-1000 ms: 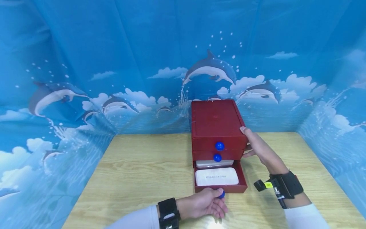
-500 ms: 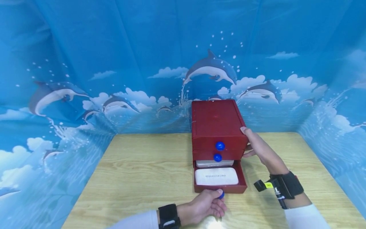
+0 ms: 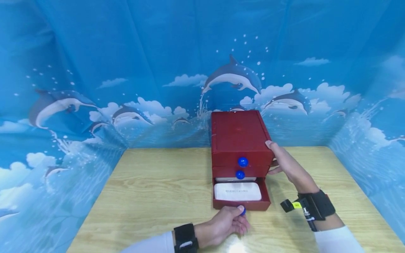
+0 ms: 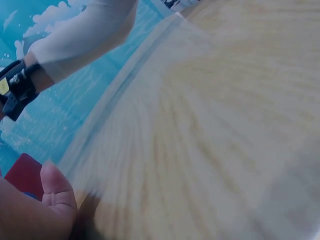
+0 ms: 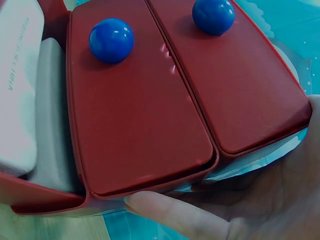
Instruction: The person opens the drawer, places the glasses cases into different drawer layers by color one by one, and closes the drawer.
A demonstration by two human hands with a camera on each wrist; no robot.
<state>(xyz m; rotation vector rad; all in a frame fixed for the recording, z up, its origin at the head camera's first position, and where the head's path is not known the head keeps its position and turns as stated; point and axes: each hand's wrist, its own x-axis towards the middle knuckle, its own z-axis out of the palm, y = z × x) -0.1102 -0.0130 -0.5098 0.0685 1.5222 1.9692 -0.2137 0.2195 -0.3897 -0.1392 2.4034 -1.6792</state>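
Note:
A dark red drawer chest (image 3: 238, 131) with blue ball knobs stands at the back of the table. Its bottom drawer (image 3: 257, 206) is pulled partway out. In it lies a white rounded case (image 3: 237, 192) with printed lettering; a paler grey case (image 5: 51, 115) sits behind, partly hidden under the drawer above. My left hand (image 3: 221, 225) pinches the bottom drawer's knob (image 3: 243, 211) between thumb and fingers. Against the chest's right side rests my right hand (image 3: 289, 167), thumb at the top edge and fingers spread along the side. The upper blue knobs (image 3: 243, 161) are untouched.
The wooden table (image 3: 158, 182) extends to both sides of the chest. Behind it hangs a blue curtain (image 3: 164, 70) printed with dolphins. Black straps (image 3: 316, 205) with small devices circle both wrists.
The bottom drawer has slid slightly inward, with the left hand moving along on its knob and the white case moving back too. My right hand stays in place on the chest's side.

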